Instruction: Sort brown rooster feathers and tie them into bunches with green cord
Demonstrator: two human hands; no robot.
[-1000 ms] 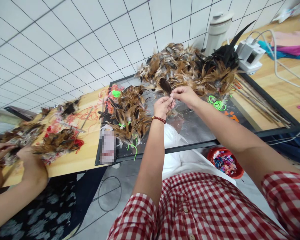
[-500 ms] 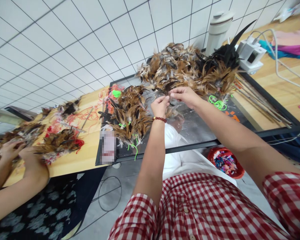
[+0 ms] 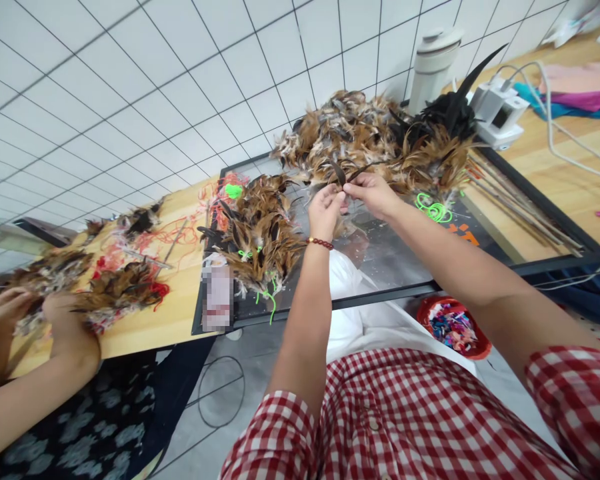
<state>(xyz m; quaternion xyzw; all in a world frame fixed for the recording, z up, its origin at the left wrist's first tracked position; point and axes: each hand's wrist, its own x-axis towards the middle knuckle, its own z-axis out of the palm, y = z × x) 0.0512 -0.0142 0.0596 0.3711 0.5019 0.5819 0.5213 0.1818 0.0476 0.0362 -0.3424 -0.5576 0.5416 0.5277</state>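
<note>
My left hand (image 3: 326,205), with a dark red bead bracelet (image 3: 320,243) at the wrist, meets my right hand (image 3: 373,193) above the near edge of a heap of brown feathers (image 3: 345,133). Both are closed in a pinch, fingertips close together. A dark brown feather (image 3: 339,175) stands up from between the fingertips; its lower end is hidden by them. Left of my left hand lies a smaller pile of brown feathers (image 3: 263,233) with bright green cord (image 3: 267,297) at its near end. Another green cord bundle (image 3: 434,208) lies beyond my right forearm.
The black-framed glass tabletop (image 3: 395,260) carries thin sticks (image 3: 525,200) at right. A pale bottle (image 3: 434,67) and a white charger (image 3: 500,113) with cables stand at the back. Below is a red basket (image 3: 455,327) of scraps. Another person's hands (image 3: 15,307) handle feathers at far left.
The dark feather now stands upright above my fingertips, where before it lay low against the heap. My left hand has shifted slightly to the right.
</note>
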